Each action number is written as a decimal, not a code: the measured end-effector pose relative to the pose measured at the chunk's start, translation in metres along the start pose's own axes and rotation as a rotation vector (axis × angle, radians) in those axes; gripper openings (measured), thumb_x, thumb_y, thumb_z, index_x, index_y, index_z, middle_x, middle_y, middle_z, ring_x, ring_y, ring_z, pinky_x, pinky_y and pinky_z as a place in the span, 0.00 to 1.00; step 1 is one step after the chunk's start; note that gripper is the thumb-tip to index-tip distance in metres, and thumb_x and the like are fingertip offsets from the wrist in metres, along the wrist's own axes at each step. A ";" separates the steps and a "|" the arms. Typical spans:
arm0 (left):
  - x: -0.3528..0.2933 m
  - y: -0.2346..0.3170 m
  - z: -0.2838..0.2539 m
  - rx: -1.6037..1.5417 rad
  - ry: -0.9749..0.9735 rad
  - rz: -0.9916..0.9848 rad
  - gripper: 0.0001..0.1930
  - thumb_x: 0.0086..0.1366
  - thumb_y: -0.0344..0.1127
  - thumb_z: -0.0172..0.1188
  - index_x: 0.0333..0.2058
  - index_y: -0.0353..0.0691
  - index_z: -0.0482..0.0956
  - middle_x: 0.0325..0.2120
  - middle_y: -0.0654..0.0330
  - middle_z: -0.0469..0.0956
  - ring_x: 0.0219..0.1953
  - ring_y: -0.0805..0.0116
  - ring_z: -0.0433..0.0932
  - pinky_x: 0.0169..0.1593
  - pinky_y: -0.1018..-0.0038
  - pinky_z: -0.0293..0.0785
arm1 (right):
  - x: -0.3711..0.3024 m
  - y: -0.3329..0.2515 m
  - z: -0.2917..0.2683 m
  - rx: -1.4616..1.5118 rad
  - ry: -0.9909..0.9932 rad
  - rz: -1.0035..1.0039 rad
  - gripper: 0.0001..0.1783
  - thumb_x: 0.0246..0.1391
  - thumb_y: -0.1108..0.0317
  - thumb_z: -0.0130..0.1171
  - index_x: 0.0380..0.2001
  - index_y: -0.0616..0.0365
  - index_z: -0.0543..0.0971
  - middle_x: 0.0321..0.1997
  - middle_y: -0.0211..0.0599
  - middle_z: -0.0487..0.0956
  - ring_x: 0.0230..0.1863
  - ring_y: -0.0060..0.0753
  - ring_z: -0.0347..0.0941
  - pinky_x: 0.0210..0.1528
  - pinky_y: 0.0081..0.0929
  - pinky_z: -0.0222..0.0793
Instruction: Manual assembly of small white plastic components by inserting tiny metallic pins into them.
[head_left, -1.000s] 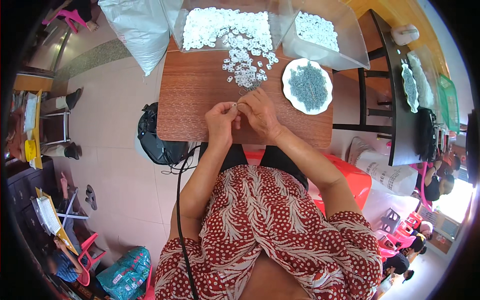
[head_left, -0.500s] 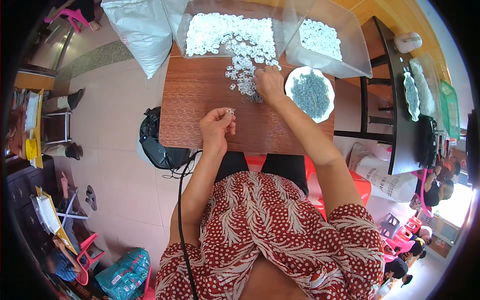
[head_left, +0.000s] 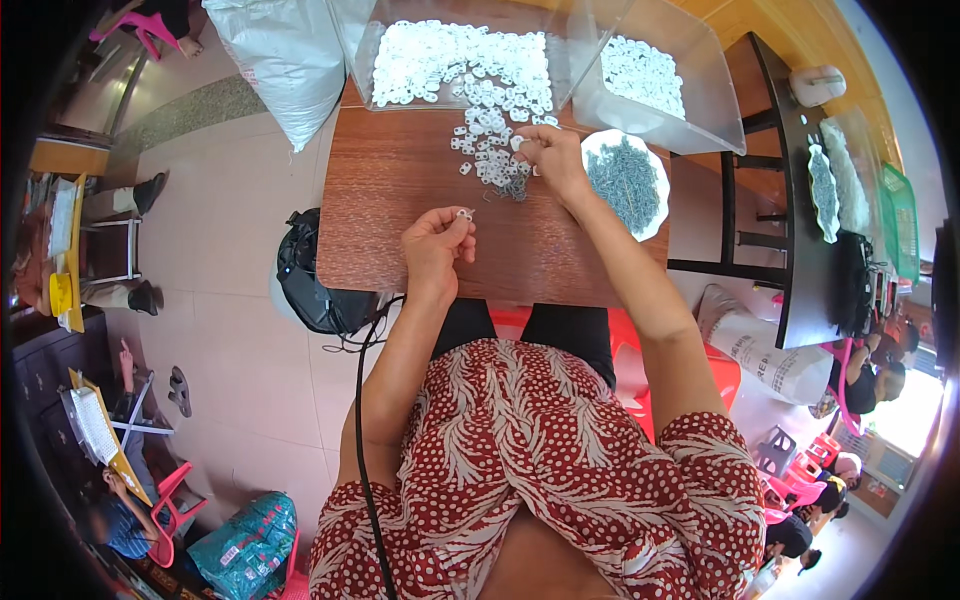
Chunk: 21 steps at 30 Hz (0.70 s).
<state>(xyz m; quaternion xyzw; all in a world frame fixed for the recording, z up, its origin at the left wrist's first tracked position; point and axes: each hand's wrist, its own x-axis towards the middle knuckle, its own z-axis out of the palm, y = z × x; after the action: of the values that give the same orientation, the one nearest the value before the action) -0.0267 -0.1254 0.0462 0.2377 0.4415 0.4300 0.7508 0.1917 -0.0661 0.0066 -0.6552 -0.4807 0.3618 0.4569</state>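
My left hand [head_left: 436, 245] is closed above the near middle of the table, pinching a small white plastic clip [head_left: 465, 214] between thumb and fingertips. My right hand [head_left: 553, 157] is farther off, its fingers pinched together at the right side of a loose heap of white plastic clips [head_left: 487, 128]. A white clip shows at its fingertips, but whether they grip it I cannot make out. Just below that heap lies a small pile of thin grey metal nails or screws [head_left: 514, 187]. A white scalloped plate [head_left: 660, 203] full of the same metal pieces [head_left: 620, 180] stands right of my right hand.
At the table's far edge a clear bin [head_left: 362, 85] holds many white clips, and a second clear bin [head_left: 700, 125] stands to its right. A white sack [head_left: 285, 70] leans at the far left. A black backpack [head_left: 318, 285] sits beside the brown table [head_left: 370, 200].
My right hand has drawn slightly right and changed its finger posture, uncovering more of the metal pile. My left hand keeps the clip, with hardly any shift.
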 end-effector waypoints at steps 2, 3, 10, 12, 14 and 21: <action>0.000 0.000 0.002 -0.004 -0.009 0.005 0.05 0.59 0.26 0.56 0.33 0.31 0.75 0.23 0.58 0.74 0.20 0.73 0.71 0.21 0.79 0.66 | -0.004 -0.010 -0.002 0.151 -0.005 0.059 0.08 0.42 0.78 0.57 0.29 0.65 0.79 0.22 0.37 0.78 0.23 0.24 0.74 0.22 0.19 0.64; 0.000 0.000 0.002 -0.009 -0.008 0.006 0.05 0.59 0.26 0.56 0.33 0.31 0.75 0.23 0.58 0.74 0.20 0.73 0.71 0.21 0.79 0.66 | -0.009 -0.020 -0.003 0.218 -0.022 0.151 0.07 0.43 0.78 0.57 0.30 0.65 0.78 0.22 0.35 0.78 0.23 0.21 0.74 0.21 0.17 0.62; 0.002 0.005 0.009 -0.035 -0.022 0.023 0.05 0.59 0.27 0.56 0.33 0.32 0.74 0.23 0.59 0.74 0.20 0.74 0.71 0.22 0.80 0.67 | -0.038 -0.052 -0.005 0.297 -0.110 0.306 0.07 0.48 0.78 0.55 0.33 0.64 0.77 0.25 0.33 0.78 0.22 0.15 0.69 0.20 0.11 0.58; 0.001 0.005 0.010 -0.043 -0.017 0.022 0.04 0.58 0.26 0.56 0.32 0.32 0.75 0.23 0.59 0.74 0.20 0.75 0.70 0.20 0.81 0.66 | -0.040 -0.050 -0.005 0.300 -0.105 0.295 0.08 0.48 0.79 0.55 0.33 0.64 0.77 0.24 0.34 0.78 0.22 0.16 0.70 0.19 0.11 0.58; 0.000 0.005 0.010 -0.051 -0.011 0.022 0.03 0.58 0.26 0.56 0.31 0.32 0.75 0.22 0.60 0.74 0.19 0.76 0.70 0.19 0.81 0.65 | -0.040 -0.046 -0.005 0.304 -0.102 0.284 0.08 0.47 0.79 0.55 0.33 0.64 0.77 0.24 0.34 0.78 0.22 0.16 0.70 0.19 0.12 0.58; -0.002 0.005 0.007 -0.056 0.011 0.013 0.04 0.58 0.26 0.56 0.32 0.33 0.75 0.23 0.60 0.74 0.19 0.76 0.70 0.20 0.82 0.65 | -0.048 -0.051 -0.002 0.380 -0.130 0.278 0.09 0.46 0.78 0.56 0.34 0.62 0.78 0.26 0.32 0.78 0.24 0.17 0.70 0.25 0.12 0.61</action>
<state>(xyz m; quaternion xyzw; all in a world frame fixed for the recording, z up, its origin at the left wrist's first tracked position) -0.0228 -0.1241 0.0544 0.2171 0.4318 0.4483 0.7520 0.1652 -0.1065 0.0571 -0.5928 -0.3376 0.5465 0.4857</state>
